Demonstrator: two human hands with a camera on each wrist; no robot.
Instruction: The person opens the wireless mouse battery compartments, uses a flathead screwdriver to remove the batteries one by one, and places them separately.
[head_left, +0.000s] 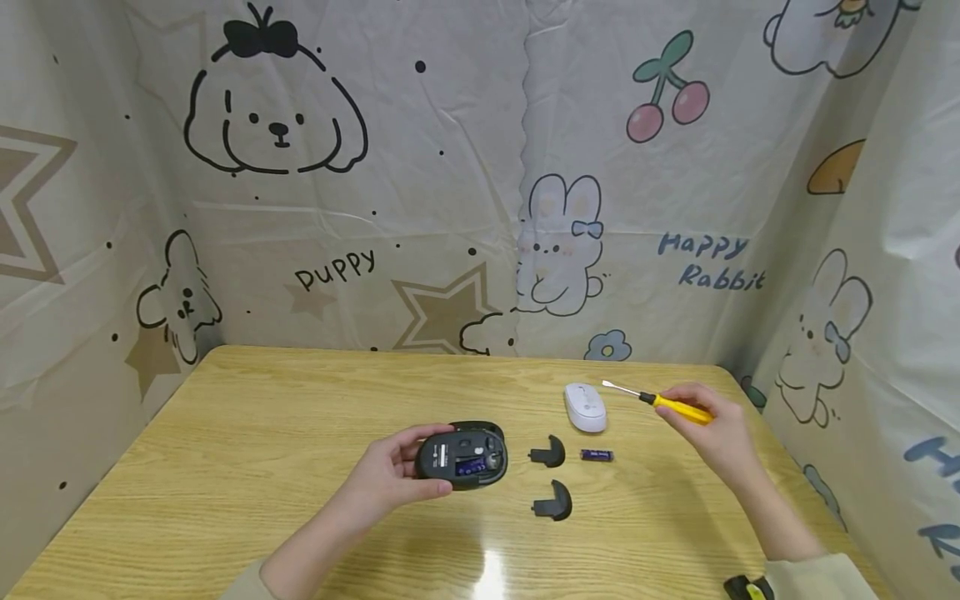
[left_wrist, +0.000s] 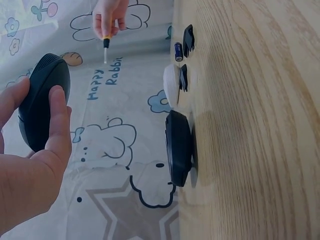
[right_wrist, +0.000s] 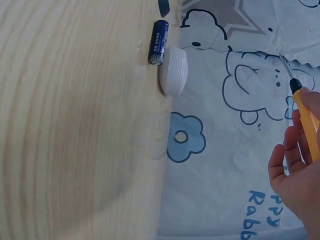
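Note:
My left hand (head_left: 390,471) holds a black computer mouse (head_left: 435,458) bottom side up, thumb and fingers on its edges. A dark blue battery (head_left: 471,467) shows at the mouse's underside. Behind the held one, a second black mouse (left_wrist: 179,147) rests on the table, seen clear of it in the left wrist view. My right hand (head_left: 708,425) grips the yellow handle of a flat-blade screwdriver (head_left: 678,409), raised above the table with its tip pointing left. Between the hands lie two black curved covers with tabs, an upper cover (head_left: 553,452) and a lower cover (head_left: 557,502).
A loose blue battery (head_left: 597,455) lies right of the covers. Just beyond it sits a white mouse (head_left: 585,407). The wooden table (head_left: 300,400) ends at a printed cloth curtain (head_left: 450,208) at the back and sides.

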